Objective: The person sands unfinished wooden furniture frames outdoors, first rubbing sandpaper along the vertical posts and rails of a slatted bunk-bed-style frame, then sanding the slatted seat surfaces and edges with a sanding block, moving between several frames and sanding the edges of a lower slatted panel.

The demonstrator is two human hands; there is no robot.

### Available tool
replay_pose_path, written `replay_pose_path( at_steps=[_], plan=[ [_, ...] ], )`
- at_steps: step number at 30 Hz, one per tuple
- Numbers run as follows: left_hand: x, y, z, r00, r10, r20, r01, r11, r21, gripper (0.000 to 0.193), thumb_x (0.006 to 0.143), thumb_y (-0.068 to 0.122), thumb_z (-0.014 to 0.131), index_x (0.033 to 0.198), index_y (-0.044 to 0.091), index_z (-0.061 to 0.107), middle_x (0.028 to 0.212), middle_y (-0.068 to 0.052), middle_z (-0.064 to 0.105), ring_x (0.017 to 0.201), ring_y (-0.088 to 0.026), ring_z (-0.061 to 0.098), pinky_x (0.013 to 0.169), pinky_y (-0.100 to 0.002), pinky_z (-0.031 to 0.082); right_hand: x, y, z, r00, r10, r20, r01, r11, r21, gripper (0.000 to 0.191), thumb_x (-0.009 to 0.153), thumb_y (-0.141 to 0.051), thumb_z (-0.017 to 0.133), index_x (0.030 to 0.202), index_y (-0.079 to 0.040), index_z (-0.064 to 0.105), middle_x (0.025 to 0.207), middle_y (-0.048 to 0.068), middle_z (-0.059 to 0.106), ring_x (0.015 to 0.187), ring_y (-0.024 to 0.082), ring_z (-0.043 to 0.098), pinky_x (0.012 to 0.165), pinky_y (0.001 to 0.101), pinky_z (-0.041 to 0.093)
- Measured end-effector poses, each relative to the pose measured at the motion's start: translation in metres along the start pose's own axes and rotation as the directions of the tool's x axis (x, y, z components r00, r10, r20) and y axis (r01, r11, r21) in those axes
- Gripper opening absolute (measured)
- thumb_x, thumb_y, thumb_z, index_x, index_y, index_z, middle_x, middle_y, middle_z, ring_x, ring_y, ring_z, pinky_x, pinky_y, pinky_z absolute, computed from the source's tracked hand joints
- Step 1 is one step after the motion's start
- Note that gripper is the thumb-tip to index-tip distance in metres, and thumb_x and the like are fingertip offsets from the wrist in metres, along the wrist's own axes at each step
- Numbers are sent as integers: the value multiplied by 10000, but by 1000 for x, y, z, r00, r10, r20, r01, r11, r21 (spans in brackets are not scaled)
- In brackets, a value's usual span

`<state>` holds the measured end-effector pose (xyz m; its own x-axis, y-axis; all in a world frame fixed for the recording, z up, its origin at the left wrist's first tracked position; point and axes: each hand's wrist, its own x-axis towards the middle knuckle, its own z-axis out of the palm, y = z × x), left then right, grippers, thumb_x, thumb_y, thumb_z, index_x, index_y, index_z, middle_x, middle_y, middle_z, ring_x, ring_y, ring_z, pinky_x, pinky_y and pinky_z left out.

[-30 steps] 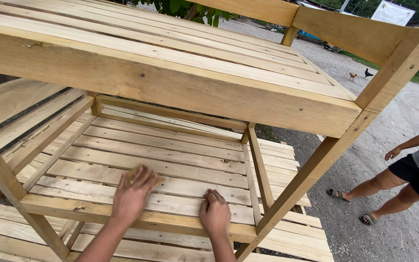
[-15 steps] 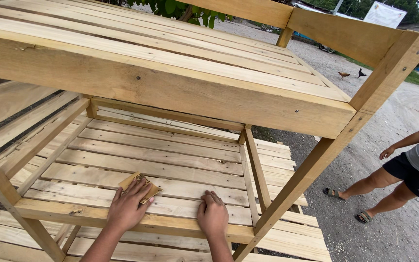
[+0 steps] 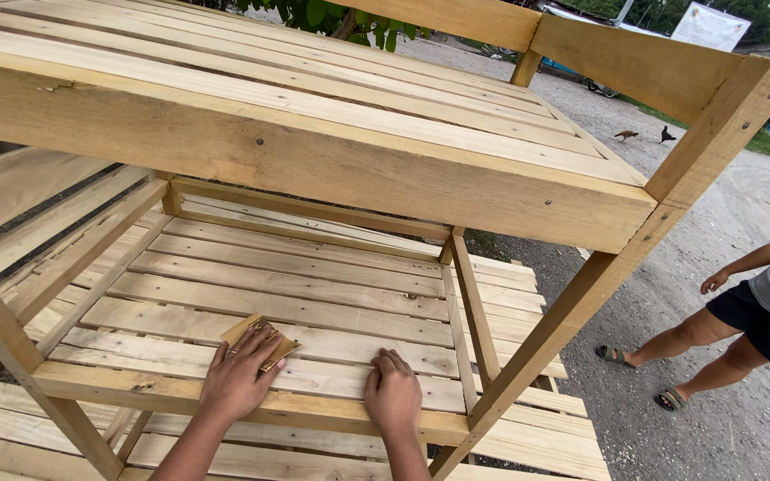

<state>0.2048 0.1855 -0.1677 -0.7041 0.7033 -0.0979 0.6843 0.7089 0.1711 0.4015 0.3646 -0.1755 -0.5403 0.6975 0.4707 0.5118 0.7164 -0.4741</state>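
A two-level frame of pale raw wood fills the view. My left hand [image 3: 241, 374] lies flat on a folded tan sheet of sandpaper [image 3: 253, 333], pressing it onto a slat of the lower shelf [image 3: 296, 285]. My right hand [image 3: 393, 390] rests beside it on the same slats, fingers curled, holding nothing. Both forearms reach in over the front rail [image 3: 153, 390] of the lower shelf. The upper shelf [image 3: 314, 134] hangs over the hands.
Slanted wooden legs [image 3: 572, 312] brace the frame at right and left. More slatted wooden pieces [image 3: 11, 205] lie at left and below. A person [image 3: 759, 312] in dark shorts and sandals stands on the gravel at right. Two birds [image 3: 643, 135] walk in the distance.
My left hand went from spread bare on the slats to lying on the sandpaper, and slid slightly toward me. My right hand stayed put.
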Motion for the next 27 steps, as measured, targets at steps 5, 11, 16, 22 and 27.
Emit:
replay_pose_path(
  at_steps=[5, 11, 16, 22, 27],
  plan=[
    [2, -1, 3, 1000, 4, -15, -4, 1000, 1, 595, 996, 640, 259, 1555, 446, 315, 1685, 153, 186, 1559, -76, 134, 1295, -445, 81, 0, -1, -1, 1000, -6, -17, 6, 1000, 13, 196, 850, -79, 592, 916, -50, 775, 1187, 103, 749, 1225, 273, 646, 1031, 407, 507],
    [4, -5, 7, 996, 9, -84, -17, 996, -92, 543, 1027, 536, 210, 1545, 449, 345, 1671, 153, 227, 1552, -81, 164, 1285, -444, 119, -1, -2, -1, 999, -21, -31, 22, 999, 33, 194, 842, -74, 597, 915, -51, 774, 1186, 112, 748, 1219, 283, 651, 1026, 408, 510],
    [6, -7, 11, 995, 10, -98, -21, 994, -107, 542, 1029, 536, 214, 1534, 424, 376, 1668, 158, 236, 1552, -81, 163, 1282, -444, 122, -2, -2, -1, 999, -28, -36, 29, 999, 39, 189, 836, -74, 605, 918, -42, 772, 1178, 118, 751, 1214, 291, 650, 1028, 412, 504],
    [7, -8, 14, 995, -3, -102, -10, 992, -128, 558, 1032, 537, 217, 1533, 368, 394, 1664, 163, 259, 1555, -75, 170, 1287, -439, 123, -1, -1, 0, 999, -40, -33, 41, 999, 21, 189, 838, -73, 605, 922, -41, 772, 1182, 124, 748, 1212, 291, 651, 1029, 414, 504],
    [8, -8, 14, 995, -9, -100, -4, 991, -136, 581, 1029, 540, 198, 1550, 345, 366, 1669, 167, 246, 1558, -71, 161, 1288, -442, 111, 0, -1, 1, 999, -41, -21, 41, 999, 12, 190, 840, -75, 603, 923, -37, 770, 1187, 126, 745, 1223, 286, 646, 1031, 413, 503]
  ],
)
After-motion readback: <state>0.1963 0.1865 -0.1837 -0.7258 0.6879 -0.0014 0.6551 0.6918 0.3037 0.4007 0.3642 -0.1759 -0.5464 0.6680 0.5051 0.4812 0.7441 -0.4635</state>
